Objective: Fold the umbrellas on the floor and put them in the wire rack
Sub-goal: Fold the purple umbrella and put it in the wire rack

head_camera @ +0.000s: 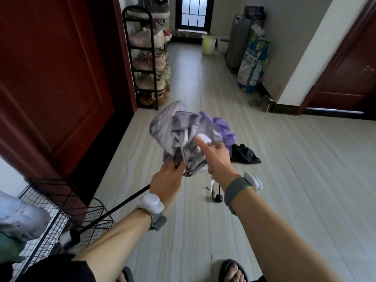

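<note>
Crumpled matt cloth umbrella (pixel 183 135), black metal wire rack (pixel 67 202), glossy red-brown wooden door (pixel 50 68).

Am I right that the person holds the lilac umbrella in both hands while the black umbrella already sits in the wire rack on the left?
Not quite. The head view shows the black umbrella lying on the floor, not in the wire rack on the left. The left hand and right hand do hold the lilac umbrella.
</note>
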